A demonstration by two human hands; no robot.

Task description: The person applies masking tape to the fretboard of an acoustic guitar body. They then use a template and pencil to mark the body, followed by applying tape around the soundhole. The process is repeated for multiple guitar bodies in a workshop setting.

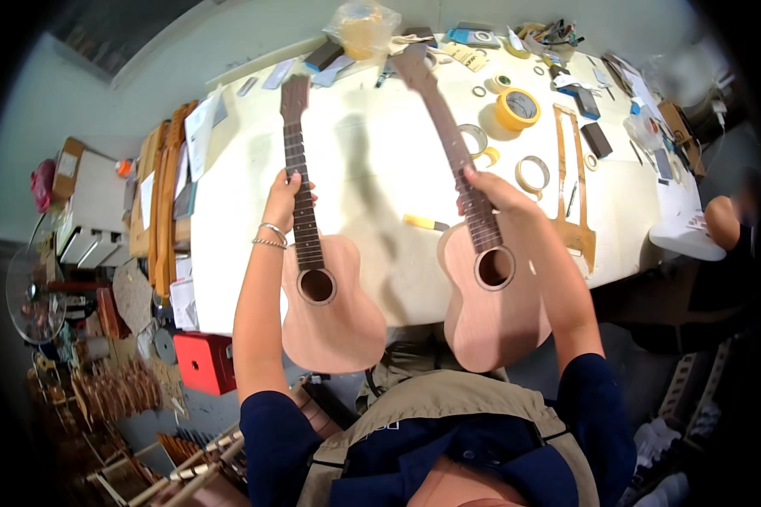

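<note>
Though partly past the table edge, two ukuleles — left hand, right hand closed round their necks, open room between.

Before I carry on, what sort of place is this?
Likely a stringed-instrument workshop: the left hand holds one bare-wood ukulele, the right hand another, and a yellow tape roll lies on the white worktable.

Between the left ukulele and the right ukulele, an open lane across the tabletop is offered, narrowed by a yellow-handled tool. Farther right, passage is obstructed by tape rolls and a brown template; the blurred far edge appears blocked by clutter.
</note>
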